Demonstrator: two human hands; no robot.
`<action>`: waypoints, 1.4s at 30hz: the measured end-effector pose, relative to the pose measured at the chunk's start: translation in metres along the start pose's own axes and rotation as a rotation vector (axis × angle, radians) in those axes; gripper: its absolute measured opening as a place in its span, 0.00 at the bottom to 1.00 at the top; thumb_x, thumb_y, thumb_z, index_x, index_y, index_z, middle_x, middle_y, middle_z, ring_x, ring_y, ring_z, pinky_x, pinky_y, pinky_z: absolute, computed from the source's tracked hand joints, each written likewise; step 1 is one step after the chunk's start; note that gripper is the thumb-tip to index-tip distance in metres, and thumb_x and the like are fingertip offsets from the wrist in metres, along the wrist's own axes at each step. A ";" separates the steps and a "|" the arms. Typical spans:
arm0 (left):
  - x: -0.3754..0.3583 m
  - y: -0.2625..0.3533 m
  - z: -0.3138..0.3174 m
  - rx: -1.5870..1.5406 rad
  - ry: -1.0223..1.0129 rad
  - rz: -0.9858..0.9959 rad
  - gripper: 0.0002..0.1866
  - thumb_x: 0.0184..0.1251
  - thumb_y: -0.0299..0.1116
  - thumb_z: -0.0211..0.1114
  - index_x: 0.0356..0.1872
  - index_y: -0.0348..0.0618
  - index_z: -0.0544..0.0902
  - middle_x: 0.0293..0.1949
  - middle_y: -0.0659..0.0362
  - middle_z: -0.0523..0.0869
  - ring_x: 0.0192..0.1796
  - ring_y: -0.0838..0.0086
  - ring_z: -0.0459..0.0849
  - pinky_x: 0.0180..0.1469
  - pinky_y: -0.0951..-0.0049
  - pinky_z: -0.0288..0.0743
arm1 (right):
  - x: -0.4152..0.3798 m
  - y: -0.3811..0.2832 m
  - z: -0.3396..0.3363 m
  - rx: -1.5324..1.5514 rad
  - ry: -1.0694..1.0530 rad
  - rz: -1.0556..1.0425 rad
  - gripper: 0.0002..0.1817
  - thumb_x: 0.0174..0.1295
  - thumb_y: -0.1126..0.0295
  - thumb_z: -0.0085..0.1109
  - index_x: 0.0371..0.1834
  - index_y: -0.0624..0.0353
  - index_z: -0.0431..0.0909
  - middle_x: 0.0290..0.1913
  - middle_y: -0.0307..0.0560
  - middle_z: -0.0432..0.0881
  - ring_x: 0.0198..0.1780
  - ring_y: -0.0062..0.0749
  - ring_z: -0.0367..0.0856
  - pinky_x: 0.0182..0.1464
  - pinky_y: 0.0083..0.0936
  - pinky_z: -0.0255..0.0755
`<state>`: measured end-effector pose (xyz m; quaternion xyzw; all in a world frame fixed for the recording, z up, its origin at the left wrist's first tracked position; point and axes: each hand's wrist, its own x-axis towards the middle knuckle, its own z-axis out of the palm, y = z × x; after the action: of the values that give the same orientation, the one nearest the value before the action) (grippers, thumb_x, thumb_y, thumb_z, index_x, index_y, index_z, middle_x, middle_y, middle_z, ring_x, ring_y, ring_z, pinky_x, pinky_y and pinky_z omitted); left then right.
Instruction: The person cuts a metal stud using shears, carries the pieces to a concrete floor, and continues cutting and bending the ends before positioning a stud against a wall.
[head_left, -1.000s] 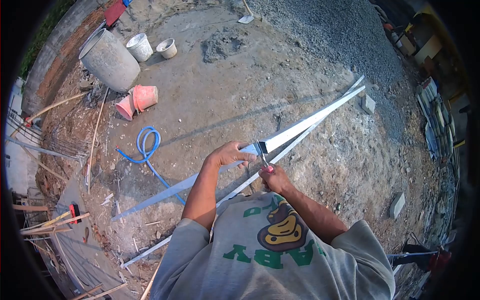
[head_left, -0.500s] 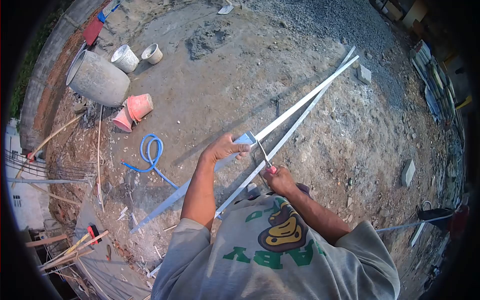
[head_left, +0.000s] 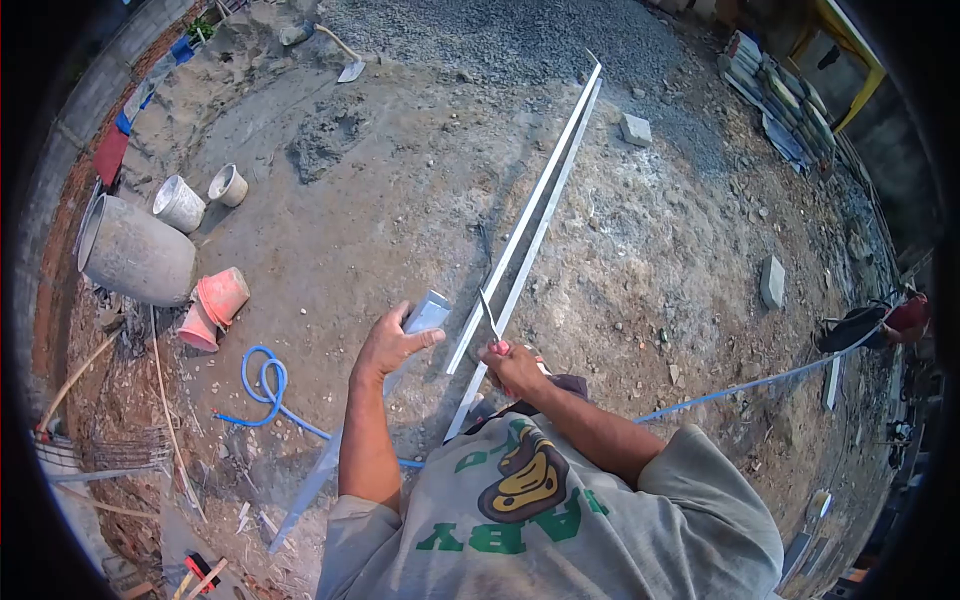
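My left hand (head_left: 385,345) is wrapped around the upper end of a long grey box-shaped metal bar (head_left: 310,490), its thumb across the top. The bar slopes down to the lower left, partly hidden by my forearm. In my right hand (head_left: 517,370) is a tool with a red handle and a slim bent metal shaft (head_left: 489,310). That shaft lies over a long white metal strip (head_left: 530,210), whose near end is apart from the bar. Close alongside on its right lies a second long metal strip (head_left: 548,225), its near end hidden by my shirt.
A blue hose (head_left: 262,385) curls at left. Behind it are red buckets (head_left: 222,295), a large grey drum (head_left: 140,250) and pale buckets (head_left: 180,205). Concrete blocks (head_left: 772,282) lie at right. Gravel (head_left: 500,40) covers the far ground; a person (head_left: 905,320) is at the right edge.
The box-shaped bar has separated from the white strip, with my left hand now farther left. The strip's near end has come closer to the second strip. My view has turned right.
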<state>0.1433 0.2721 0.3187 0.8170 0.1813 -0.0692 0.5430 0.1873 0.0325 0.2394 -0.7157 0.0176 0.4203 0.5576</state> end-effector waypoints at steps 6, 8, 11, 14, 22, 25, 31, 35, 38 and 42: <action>-0.009 0.000 0.009 0.024 -0.002 -0.003 0.38 0.43 0.54 0.80 0.48 0.32 0.79 0.42 0.47 0.85 0.46 0.64 0.84 0.50 0.64 0.75 | -0.016 -0.048 0.001 0.155 0.034 -0.156 0.16 0.66 0.57 0.60 0.26 0.57 0.76 0.17 0.40 0.76 0.16 0.23 0.72 0.18 0.24 0.64; -0.014 0.004 0.016 0.015 -0.010 -0.016 0.40 0.43 0.53 0.80 0.51 0.30 0.78 0.44 0.48 0.85 0.47 0.66 0.83 0.51 0.65 0.75 | -0.009 -0.046 -0.001 0.211 -0.009 -0.204 0.21 0.68 0.52 0.57 0.27 0.58 0.75 0.17 0.41 0.76 0.16 0.25 0.74 0.17 0.23 0.66; -0.020 0.009 0.025 0.075 -0.008 -0.008 0.39 0.43 0.53 0.80 0.49 0.31 0.79 0.43 0.47 0.85 0.46 0.64 0.84 0.50 0.65 0.76 | -0.013 -0.054 -0.002 0.314 -0.038 -0.235 0.25 0.68 0.46 0.56 0.28 0.60 0.74 0.19 0.44 0.78 0.16 0.29 0.78 0.16 0.25 0.70; -0.016 -0.004 0.033 0.042 -0.023 -0.020 0.39 0.42 0.54 0.80 0.48 0.30 0.78 0.41 0.47 0.86 0.45 0.63 0.85 0.49 0.64 0.76 | -0.028 -0.064 0.002 0.336 -0.036 -0.333 0.26 0.68 0.45 0.56 0.32 0.61 0.75 0.21 0.46 0.80 0.18 0.30 0.80 0.18 0.25 0.72; -0.028 -0.009 0.049 0.131 0.120 0.017 0.40 0.44 0.59 0.77 0.52 0.37 0.78 0.44 0.43 0.86 0.48 0.52 0.85 0.49 0.57 0.76 | -0.020 -0.072 -0.010 0.026 -0.180 -0.375 0.26 0.67 0.52 0.59 0.52 0.67 0.72 0.25 0.50 0.81 0.21 0.32 0.82 0.22 0.24 0.75; -0.028 -0.018 0.062 0.080 0.144 0.007 0.39 0.44 0.54 0.78 0.55 0.40 0.79 0.45 0.44 0.86 0.49 0.52 0.85 0.51 0.57 0.77 | -0.017 -0.084 -0.014 -0.067 -0.243 -0.317 0.28 0.69 0.53 0.55 0.55 0.71 0.72 0.22 0.51 0.80 0.18 0.35 0.82 0.15 0.18 0.74; -0.059 -0.064 0.084 -0.073 0.564 0.013 0.36 0.51 0.59 0.73 0.51 0.39 0.80 0.41 0.46 0.86 0.47 0.52 0.85 0.54 0.56 0.73 | -0.009 -0.096 -0.010 -0.261 -0.090 -0.259 0.19 0.66 0.55 0.59 0.46 0.61 0.75 0.26 0.43 0.79 0.24 0.25 0.77 0.26 0.20 0.72; -0.104 -0.147 0.090 0.024 1.357 -0.559 0.34 0.55 0.59 0.70 0.52 0.39 0.77 0.49 0.48 0.82 0.57 0.55 0.78 0.61 0.50 0.63 | -0.024 -0.099 -0.002 -0.280 -0.120 -0.341 0.17 0.66 0.54 0.57 0.43 0.59 0.75 0.21 0.39 0.74 0.20 0.22 0.73 0.23 0.19 0.68; -0.159 -0.195 0.080 -0.065 1.538 -1.042 0.40 0.53 0.55 0.73 0.60 0.38 0.72 0.61 0.46 0.74 0.68 0.52 0.67 0.65 0.46 0.60 | -0.041 -0.104 0.002 -0.322 -0.080 -0.313 0.15 0.66 0.57 0.57 0.43 0.58 0.75 0.20 0.38 0.73 0.19 0.20 0.72 0.21 0.17 0.66; -0.199 -0.253 0.072 -0.807 1.698 -1.261 0.45 0.50 0.49 0.78 0.60 0.26 0.67 0.57 0.41 0.77 0.62 0.50 0.76 0.57 0.47 0.74 | -0.048 -0.104 -0.010 -0.292 -0.138 -0.271 0.13 0.63 0.61 0.58 0.43 0.58 0.75 0.20 0.37 0.72 0.19 0.19 0.71 0.21 0.16 0.65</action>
<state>-0.1289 0.2496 0.1338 0.1275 0.8801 0.3101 0.3362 0.2130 0.0421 0.3509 -0.7541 -0.1780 0.3875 0.4994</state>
